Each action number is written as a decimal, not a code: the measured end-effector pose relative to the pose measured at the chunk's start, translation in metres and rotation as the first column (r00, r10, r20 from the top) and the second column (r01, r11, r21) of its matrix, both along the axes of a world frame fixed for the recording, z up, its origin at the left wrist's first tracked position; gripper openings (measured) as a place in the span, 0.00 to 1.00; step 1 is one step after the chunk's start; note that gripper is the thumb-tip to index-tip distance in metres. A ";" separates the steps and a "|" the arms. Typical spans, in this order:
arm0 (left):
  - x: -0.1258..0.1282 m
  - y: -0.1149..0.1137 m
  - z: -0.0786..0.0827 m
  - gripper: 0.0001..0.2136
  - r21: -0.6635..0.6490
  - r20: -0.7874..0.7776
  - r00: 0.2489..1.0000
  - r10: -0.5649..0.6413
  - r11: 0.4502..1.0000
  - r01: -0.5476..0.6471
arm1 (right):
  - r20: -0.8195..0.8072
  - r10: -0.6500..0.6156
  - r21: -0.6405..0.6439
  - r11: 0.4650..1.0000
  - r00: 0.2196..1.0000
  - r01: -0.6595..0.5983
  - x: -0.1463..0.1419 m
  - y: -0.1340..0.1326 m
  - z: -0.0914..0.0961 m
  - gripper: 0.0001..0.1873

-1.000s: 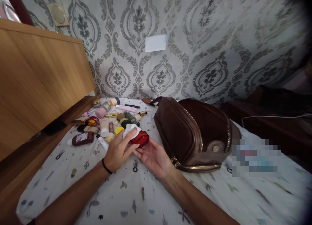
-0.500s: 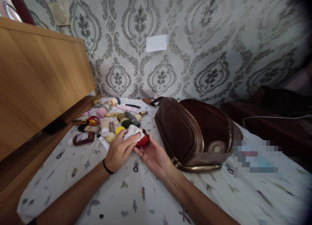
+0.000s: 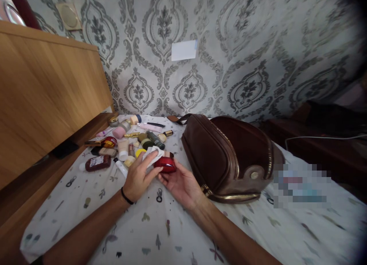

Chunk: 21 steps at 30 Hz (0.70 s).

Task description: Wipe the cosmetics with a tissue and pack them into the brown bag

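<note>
My right hand [image 3: 183,182] holds a glossy red cosmetic jar [image 3: 165,165] from its right side and underneath, with the jar tilted. A crumpled white wipe [image 3: 152,156] is gripped in my left hand [image 3: 140,179] against the jar's left side. The left thumb reaches across to the jar's lower front. Just behind my hands lie cosmetics: a yellow-capped item [image 3: 140,152], a dark green bottle [image 3: 156,140], a white tube [image 3: 121,167] with a black cap, and a brown-red bottle [image 3: 98,163] farther left.
A brown leather bag [image 3: 209,158] with gold zips lies on the patterned white sheet [image 3: 137,234], right of my hands. A wooden cabinet [image 3: 51,89] borders the left. The patterned wall [image 3: 189,91] rises behind. A blurred-out patch [image 3: 302,186] sits right of the bag.
The wipe has shifted slightly left and up, off the jar's front, so more of the red jar shows. My left fingers have moved a little left with it.
</note>
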<state>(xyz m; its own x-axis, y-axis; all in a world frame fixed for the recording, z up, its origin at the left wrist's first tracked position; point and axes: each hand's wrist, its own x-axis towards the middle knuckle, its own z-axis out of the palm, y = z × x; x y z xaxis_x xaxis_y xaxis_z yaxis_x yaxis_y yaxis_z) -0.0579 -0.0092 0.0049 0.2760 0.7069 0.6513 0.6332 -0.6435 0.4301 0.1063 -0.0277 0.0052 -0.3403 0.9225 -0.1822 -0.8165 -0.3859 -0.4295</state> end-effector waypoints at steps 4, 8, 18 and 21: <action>0.000 0.001 0.000 0.18 -0.004 0.007 1.000 -0.003 1.000 0.003 | 0.014 -0.030 -0.026 0.999 0.999 0.030 -0.002 0.000 0.001 0.09; -0.001 0.001 0.000 0.16 0.013 0.017 1.000 -0.003 1.000 0.003 | 0.016 -0.037 0.001 0.999 0.999 0.037 -0.004 -0.001 0.002 0.11; -0.001 -0.001 0.007 0.09 0.106 0.020 0.999 -0.039 0.994 0.037 | -0.004 -0.094 -0.007 0.996 0.996 0.094 -0.006 0.000 0.002 0.11; 0.001 -0.002 0.008 0.07 0.118 0.026 0.998 -0.065 0.991 0.061 | -0.021 -0.071 -0.032 0.997 0.997 0.071 -0.003 0.001 0.001 0.11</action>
